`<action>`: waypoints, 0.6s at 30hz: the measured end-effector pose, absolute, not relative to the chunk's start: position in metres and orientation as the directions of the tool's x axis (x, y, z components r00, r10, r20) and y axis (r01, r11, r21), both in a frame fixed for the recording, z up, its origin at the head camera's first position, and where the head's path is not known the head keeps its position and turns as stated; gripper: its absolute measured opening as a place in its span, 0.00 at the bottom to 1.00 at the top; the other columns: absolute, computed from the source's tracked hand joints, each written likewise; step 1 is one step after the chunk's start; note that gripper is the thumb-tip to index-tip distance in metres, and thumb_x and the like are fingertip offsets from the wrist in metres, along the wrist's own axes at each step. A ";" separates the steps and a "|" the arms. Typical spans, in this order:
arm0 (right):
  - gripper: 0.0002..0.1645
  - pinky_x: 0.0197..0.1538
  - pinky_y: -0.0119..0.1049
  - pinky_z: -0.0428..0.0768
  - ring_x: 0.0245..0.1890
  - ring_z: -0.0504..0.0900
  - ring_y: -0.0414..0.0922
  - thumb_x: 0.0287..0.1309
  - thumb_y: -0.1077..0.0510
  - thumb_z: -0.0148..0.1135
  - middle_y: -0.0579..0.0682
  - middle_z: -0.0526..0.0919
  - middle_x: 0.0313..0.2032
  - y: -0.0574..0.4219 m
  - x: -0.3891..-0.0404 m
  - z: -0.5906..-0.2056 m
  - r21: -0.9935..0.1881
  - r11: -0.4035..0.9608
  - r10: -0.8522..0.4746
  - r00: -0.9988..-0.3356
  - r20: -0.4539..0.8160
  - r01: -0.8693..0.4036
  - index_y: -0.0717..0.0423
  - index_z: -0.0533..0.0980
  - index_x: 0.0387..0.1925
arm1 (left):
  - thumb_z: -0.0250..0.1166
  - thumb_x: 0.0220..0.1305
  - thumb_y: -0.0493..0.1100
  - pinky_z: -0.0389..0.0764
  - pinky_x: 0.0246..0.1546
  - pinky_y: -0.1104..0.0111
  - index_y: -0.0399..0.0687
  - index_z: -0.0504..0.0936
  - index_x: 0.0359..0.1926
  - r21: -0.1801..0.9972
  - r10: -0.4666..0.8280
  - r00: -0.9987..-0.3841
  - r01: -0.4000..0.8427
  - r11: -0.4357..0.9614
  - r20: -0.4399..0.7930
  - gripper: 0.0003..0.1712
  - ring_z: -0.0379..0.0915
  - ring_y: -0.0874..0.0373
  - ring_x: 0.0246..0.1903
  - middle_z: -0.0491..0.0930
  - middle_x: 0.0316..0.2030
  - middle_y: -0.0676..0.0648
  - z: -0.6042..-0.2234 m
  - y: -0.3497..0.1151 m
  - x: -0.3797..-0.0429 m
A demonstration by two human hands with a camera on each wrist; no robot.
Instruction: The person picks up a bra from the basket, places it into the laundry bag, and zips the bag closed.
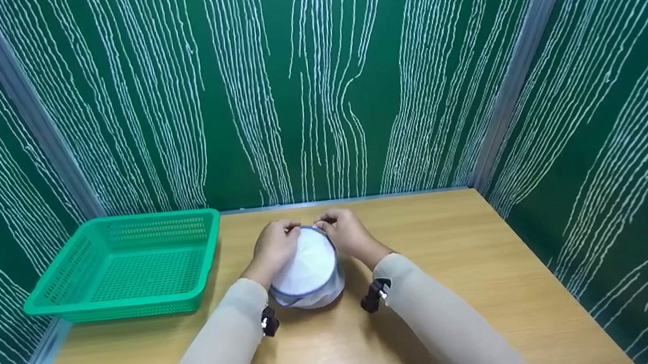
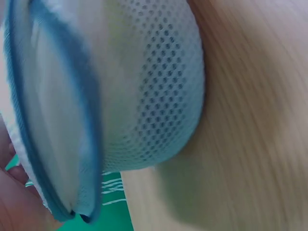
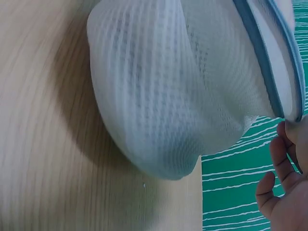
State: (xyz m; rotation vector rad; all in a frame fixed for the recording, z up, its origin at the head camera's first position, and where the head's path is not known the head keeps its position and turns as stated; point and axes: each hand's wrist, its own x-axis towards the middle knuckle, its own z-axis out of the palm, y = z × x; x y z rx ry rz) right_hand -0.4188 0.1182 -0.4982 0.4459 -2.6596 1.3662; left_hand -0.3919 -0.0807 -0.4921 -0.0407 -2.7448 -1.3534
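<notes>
A white mesh laundry bag (image 1: 307, 262) with blue zipper edging stands on the table between both hands. Its round white lid tilts toward the head camera. My left hand (image 1: 274, 246) pinches the far left of the lid's rim. Opposite it, my right hand (image 1: 351, 233) pinches the rim at the far right, fingertips close to the left ones. In the left wrist view the blue zipper (image 2: 86, 96) gapes, its two edges apart along the side. The right wrist view shows thumb and fingertip at the end of the blue edging (image 3: 262, 53), the other fingers loosely curled.
A green plastic basket (image 1: 124, 308) sits to the left on the wooden table (image 1: 446, 236). Green panels (image 1: 376, 107) with wavy white lines stand behind and at both sides, joined by metal posts (image 1: 502, 72).
</notes>
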 end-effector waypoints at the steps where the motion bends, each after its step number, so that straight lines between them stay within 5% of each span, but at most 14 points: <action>1: 0.08 0.66 0.49 0.90 0.56 0.92 0.53 0.81 0.63 0.67 0.55 0.95 0.50 0.118 -0.419 -0.498 -0.774 0.549 -0.205 -0.949 0.240 -0.314 0.58 0.91 0.49 | 0.62 0.88 0.47 0.79 0.78 0.47 0.50 0.91 0.65 0.785 0.006 -0.996 0.078 0.614 0.094 0.17 0.82 0.44 0.71 0.88 0.65 0.44 -0.491 -0.079 -0.392; 11: 0.07 0.65 0.50 0.89 0.55 0.91 0.53 0.81 0.63 0.67 0.56 0.94 0.48 0.114 -0.416 -0.499 -0.766 0.544 -0.222 -0.939 0.262 -0.342 0.59 0.90 0.47 | 0.68 0.84 0.44 0.86 0.64 0.50 0.52 0.94 0.49 0.699 0.052 -0.986 0.149 0.699 0.159 0.08 0.86 0.48 0.56 0.91 0.52 0.47 -0.485 -0.073 -0.393; 18: 0.07 0.66 0.50 0.89 0.54 0.91 0.53 0.81 0.63 0.67 0.56 0.95 0.47 0.115 -0.416 -0.500 -0.762 0.546 -0.228 -0.937 0.266 -0.349 0.59 0.90 0.46 | 0.65 0.87 0.45 0.87 0.60 0.51 0.52 0.90 0.49 0.720 0.023 -0.992 0.106 0.686 0.124 0.08 0.84 0.49 0.52 0.89 0.50 0.48 -0.489 -0.072 -0.393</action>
